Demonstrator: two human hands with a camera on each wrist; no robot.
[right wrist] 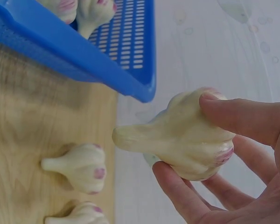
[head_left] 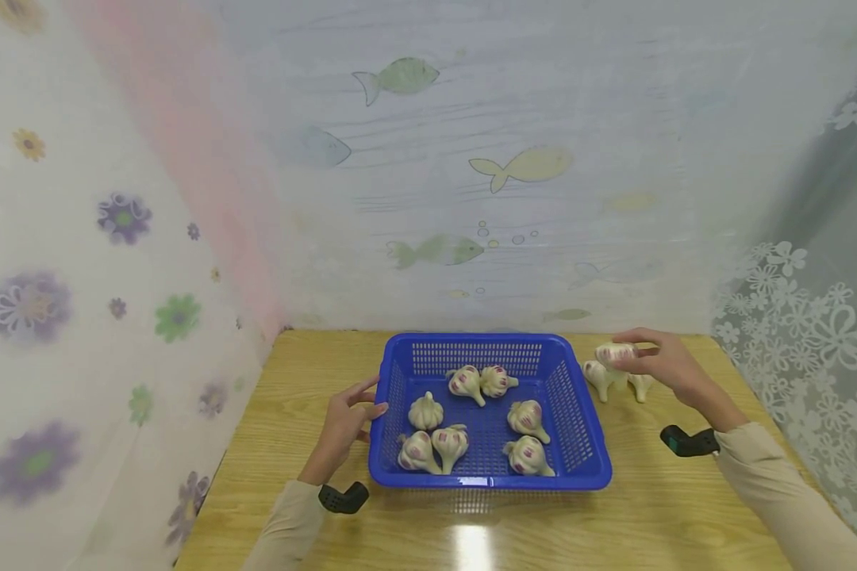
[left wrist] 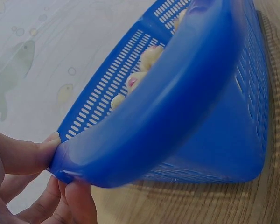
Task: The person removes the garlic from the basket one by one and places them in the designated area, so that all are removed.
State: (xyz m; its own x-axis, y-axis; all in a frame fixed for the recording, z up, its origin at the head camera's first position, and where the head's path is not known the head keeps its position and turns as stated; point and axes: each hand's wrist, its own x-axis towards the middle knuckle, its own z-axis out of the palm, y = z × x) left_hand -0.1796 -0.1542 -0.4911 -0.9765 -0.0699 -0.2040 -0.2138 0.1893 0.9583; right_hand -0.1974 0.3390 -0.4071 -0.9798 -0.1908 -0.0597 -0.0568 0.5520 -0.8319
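Note:
A blue plastic basket [head_left: 471, 481] with slotted walls stands on the table, several garlic bulbs [head_left: 425, 412] lying inside it. At its left side my left hand [head_left: 343, 424] grips the rim [left wrist: 144, 135], thumb above and fingers underneath. To the right of the basket my right hand [head_left: 667, 365] holds a garlic bulb [right wrist: 186, 133] between thumb and fingers, raised above the table. Below that hand, a garlic bulb [head_left: 598, 379] and another garlic bulb [head_left: 640, 386] lie on the wood; the right wrist view shows them beside the basket.
The wooden table [head_left: 671, 507] meets a back curtain [head_left: 414, 198] printed with fish. Flower-patterned sheeting [head_left: 114, 317] hangs on the left, and a sheet with white flowers [head_left: 814, 317] on the right. A black wrist device [head_left: 343, 498] sits on each forearm.

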